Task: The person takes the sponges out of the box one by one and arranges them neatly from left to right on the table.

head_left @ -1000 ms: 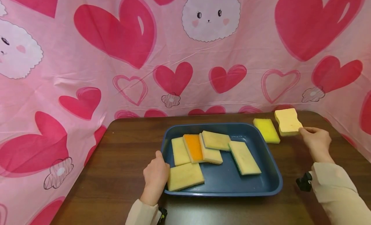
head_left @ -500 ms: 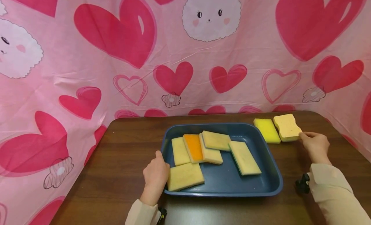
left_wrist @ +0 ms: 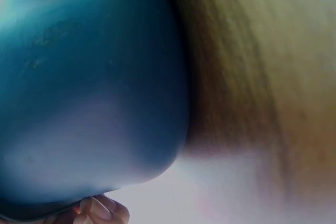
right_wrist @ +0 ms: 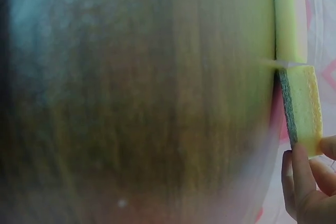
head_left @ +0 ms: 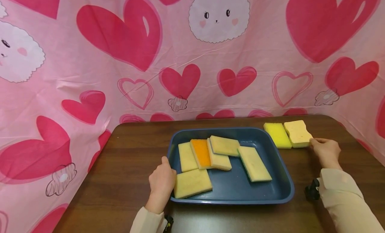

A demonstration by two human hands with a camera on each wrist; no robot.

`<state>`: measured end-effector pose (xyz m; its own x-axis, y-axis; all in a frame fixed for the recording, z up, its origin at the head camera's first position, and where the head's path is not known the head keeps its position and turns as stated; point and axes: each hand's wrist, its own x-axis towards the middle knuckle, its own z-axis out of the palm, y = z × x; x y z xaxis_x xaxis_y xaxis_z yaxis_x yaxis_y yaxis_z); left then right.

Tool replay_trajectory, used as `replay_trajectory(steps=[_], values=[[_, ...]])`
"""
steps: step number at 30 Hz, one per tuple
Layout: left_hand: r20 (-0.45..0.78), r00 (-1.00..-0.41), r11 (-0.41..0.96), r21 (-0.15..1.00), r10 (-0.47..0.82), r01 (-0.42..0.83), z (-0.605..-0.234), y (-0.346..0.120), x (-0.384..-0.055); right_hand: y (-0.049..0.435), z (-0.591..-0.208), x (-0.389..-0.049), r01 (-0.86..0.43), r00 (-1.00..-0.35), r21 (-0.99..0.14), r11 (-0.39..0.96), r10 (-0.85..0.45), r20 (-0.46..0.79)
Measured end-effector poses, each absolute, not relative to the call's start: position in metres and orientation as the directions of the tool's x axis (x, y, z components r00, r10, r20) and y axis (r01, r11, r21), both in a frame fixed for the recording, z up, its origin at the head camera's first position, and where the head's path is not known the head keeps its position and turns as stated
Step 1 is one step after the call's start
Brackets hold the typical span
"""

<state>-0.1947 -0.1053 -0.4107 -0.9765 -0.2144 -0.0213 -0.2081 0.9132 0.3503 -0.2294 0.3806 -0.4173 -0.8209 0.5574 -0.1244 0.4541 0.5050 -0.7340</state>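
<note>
My right hand (head_left: 326, 153) pinches the right edge of a pale yellow sponge (head_left: 297, 132) with notched sides at the table's back right. A dark scouring layer shows along this sponge (right_wrist: 302, 108) in the right wrist view, thumb on one side and fingers on the other. Close on its left lies a bright yellow sponge (head_left: 277, 136). With my left hand (head_left: 162, 179) I grip the left wall of a blue rectangular tray (head_left: 231, 189). In the left wrist view, fingertips (left_wrist: 102, 211) curl at the edge of the tray (left_wrist: 94, 77).
Inside the tray lie several pale sponges, among them one at the front left (head_left: 192, 183) and one tilted at the right (head_left: 254, 163). An orange-faced sponge (head_left: 201, 153) leans among them. The brown wooden table (head_left: 120, 179) meets a pink heart-patterned cloth (head_left: 210, 56) at the back.
My right hand has lowered the pale notched sponge to the table beside the bright yellow one, still pinching it. The left hand and tray have stayed in place.
</note>
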Motion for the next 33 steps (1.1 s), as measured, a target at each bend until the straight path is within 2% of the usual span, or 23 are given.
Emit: replay_trajectory(steps=[18, 33], values=[[-0.006, -0.977, 0.914, 0.351, -0.212, -0.201, -0.4097, -0.1039, -0.1948, 0.3825, -0.4165, -0.2290, 0.467, -0.838, -0.705, 0.535, 0.523, -0.158], [0.014, -0.978, 0.916, 0.352, -0.208, -0.190, -0.4095, -0.1046, -0.1944, 0.3847, -0.4224, -0.2284, 0.430, -0.866, -0.695, 0.577, 0.482, -0.136]])
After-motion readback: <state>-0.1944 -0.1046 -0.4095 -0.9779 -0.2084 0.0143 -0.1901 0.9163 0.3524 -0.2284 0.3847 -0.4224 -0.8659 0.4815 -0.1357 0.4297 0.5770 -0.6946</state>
